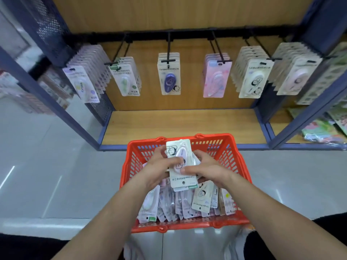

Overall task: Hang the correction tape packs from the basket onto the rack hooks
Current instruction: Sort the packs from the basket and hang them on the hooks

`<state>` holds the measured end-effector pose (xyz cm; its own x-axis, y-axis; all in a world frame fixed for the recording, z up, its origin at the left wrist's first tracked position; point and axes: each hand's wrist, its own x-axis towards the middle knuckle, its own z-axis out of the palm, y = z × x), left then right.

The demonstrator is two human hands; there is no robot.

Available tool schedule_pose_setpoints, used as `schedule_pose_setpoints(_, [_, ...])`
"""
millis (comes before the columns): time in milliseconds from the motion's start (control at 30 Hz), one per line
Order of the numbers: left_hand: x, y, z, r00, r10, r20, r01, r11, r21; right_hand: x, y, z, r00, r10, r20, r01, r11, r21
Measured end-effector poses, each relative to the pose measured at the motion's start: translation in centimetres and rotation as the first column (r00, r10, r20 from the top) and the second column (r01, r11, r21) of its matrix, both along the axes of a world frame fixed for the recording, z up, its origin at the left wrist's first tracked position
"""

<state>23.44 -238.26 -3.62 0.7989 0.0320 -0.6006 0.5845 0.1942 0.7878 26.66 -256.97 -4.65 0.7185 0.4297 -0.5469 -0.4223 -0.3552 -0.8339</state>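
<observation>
An orange basket (231,156) stands on the floor in front of the rack, filled with several correction tape packs (201,200). Above it I hold a small stack of packs (179,152), upside down, its hang hole toward me. My left hand (159,164) grips the stack's left edge, thumb across the front. My right hand (205,168) grips its right side, fingers curled round the cards. The rack hooks (169,47) hang from a dark rail above and carry rows of packs, among them a purple one (169,76) at the middle.
The rack has a wooden back and a bare wooden bottom shelf (178,126), framed by dark blue posts (56,102). Mesh side panels (50,25) flank it. More goods sit on the neighbouring shelf at the right (323,128). Grey tiled floor (47,166) lies to the left.
</observation>
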Motion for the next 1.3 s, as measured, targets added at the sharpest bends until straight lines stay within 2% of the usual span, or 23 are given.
schedule_pose_setpoints(167, [-0.1,1.7,5.7,0.987,-0.144,0.073,0.131,0.978,0.161,0.2,-1.2,4.5,0.990,0.140,0.032,-0.139,0.990,-0.017])
schedule_pose_setpoints(267, [-0.5,1.9,7.8,0.954,-0.296,0.049,0.262,0.901,0.344,0.3,-1.4,6.8,0.971,0.236,0.032,-0.235,0.972,-0.027])
schedule_pose_setpoints(367, [-0.9,2.0,8.5,0.934,-0.353,0.055,0.313,0.883,0.349,0.2,-1.4,8.5,0.964,0.258,0.059,-0.255,0.965,-0.060])
schedule_pose_setpoints(467, [-0.9,1.6,8.5,0.960,-0.265,0.093,0.233,0.937,0.262,-0.2,-1.4,8.7,0.986,0.125,0.110,-0.124,0.992,-0.017])
schedule_pose_setpoints(533, [-0.7,1.3,8.4,0.984,-0.144,0.101,0.125,0.976,0.177,-0.5,-1.1,8.1,0.989,-0.051,0.140,0.043,0.997,0.058])
schedule_pose_setpoints(633, [0.0,1.2,8.3,0.993,0.036,0.111,-0.047,0.994,0.096,-0.8,-0.1,6.9,0.944,-0.311,0.108,0.294,0.944,0.148])
schedule_pose_setpoints(733, [0.4,0.9,8.1,0.980,0.163,0.119,-0.167,0.986,0.025,-0.9,0.8,6.6,0.940,-0.341,-0.021,0.338,0.922,0.189])
schedule_pose_setpoints(833, [0.6,0.7,7.8,0.974,0.198,0.107,-0.203,0.978,0.043,-0.4,1.5,6.3,0.940,-0.340,-0.013,0.334,0.915,0.227])
schedule_pose_setpoints(967, [1.7,1.3,7.3,0.977,0.191,0.093,-0.198,0.977,0.076,1.3,1.6,6.0,0.893,-0.450,-0.025,0.437,0.852,0.288])
schedule_pose_setpoints(1100, [2.3,1.8,7.5,0.997,0.028,0.067,-0.036,0.992,0.120,2.5,1.3,5.6,0.856,-0.516,-0.014,0.492,0.808,0.324])
schedule_pose_setpoints(1233, [2.9,1.8,6.6,0.996,-0.080,0.046,0.071,0.981,0.179,2.8,1.5,5.8,0.846,-0.532,0.008,0.496,0.793,0.354])
schedule_pose_setpoints(1300, [2.9,1.6,6.5,0.991,-0.126,0.053,0.114,0.975,0.193,2.7,1.9,6.0,0.865,-0.498,0.055,0.449,0.820,0.356])
